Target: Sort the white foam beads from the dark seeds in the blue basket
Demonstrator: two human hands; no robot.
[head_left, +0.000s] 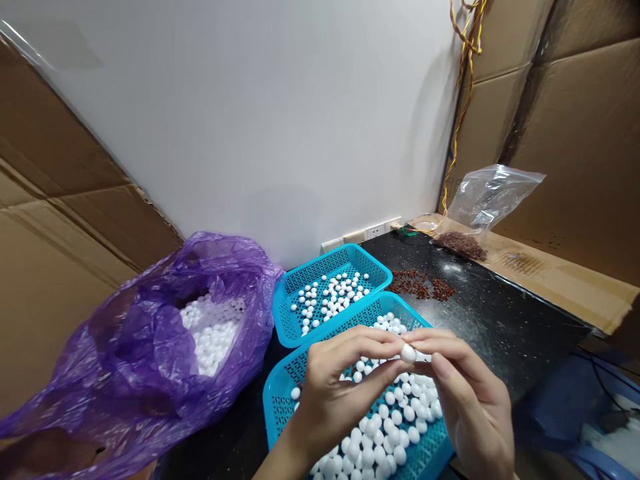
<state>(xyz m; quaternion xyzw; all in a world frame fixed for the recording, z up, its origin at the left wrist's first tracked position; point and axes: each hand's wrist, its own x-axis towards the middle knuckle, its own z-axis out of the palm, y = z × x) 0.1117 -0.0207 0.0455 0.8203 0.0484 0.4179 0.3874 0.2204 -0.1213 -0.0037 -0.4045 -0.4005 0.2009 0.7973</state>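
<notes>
- Both hands are up over the near blue basket (280,400), fingertips meeting on a single white ball (408,352).
- The left hand (335,393) pinches the ball from the left, thumb underneath and fingers curled over the top.
- The right hand (465,400) clamps the same ball from the right with thumb and forefinger, so it sits squeezed between the two hands, clear of the basket.
- The basket below them holds a dense heap of loose white balls.
- The far blue basket (287,320) touches the near one's back edge and carries a thinner scatter of balls.
- To the left, a purple bag (140,347) sags open, with more white balls inside.
- On the dark bench (500,320), beyond the baskets, lie small piles of reddish-brown bits (423,287).
- Further right, a clear plastic bag (490,193) stands crumpled on cardboard (560,280), with brown bits at its foot.
</notes>
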